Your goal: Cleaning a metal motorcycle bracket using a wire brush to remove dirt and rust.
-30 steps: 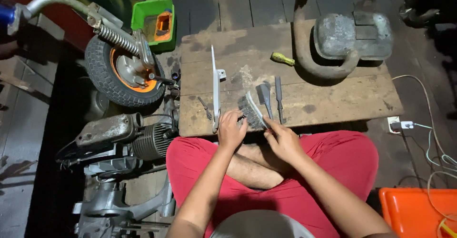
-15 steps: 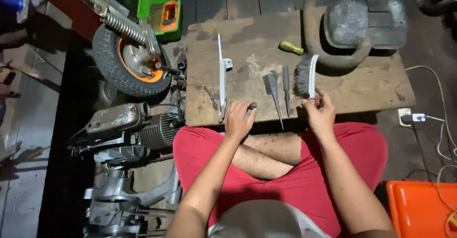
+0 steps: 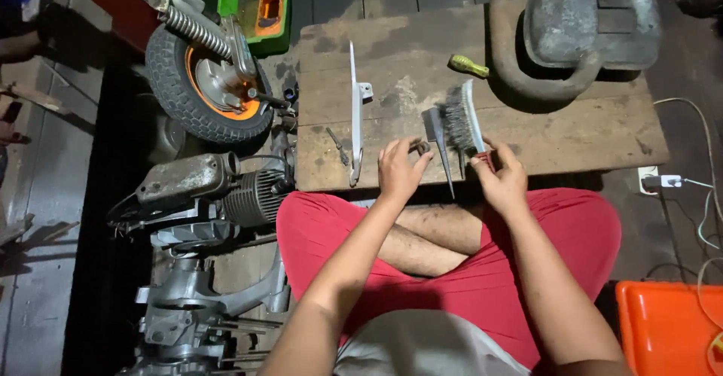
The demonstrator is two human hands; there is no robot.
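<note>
Two bare hands at work over a worn wooden board (image 3: 572,131).

Left hand (image 3: 399,169) pinches a small metal part (image 3: 419,147) at the board's near edge; right hand (image 3: 501,176) grasps a wire brush (image 3: 461,124) by its handle, bristles lying on the board beside a scraper (image 3: 437,139).

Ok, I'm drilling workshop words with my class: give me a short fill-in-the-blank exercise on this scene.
1. The right hand grips the handle of a wire ____.
2. The left hand pinches a small metal part above the wooden ____.
3. The person's shorts are ____.
4. The wheel has an ____ rim.

Missing words: brush; board; red; orange
</note>
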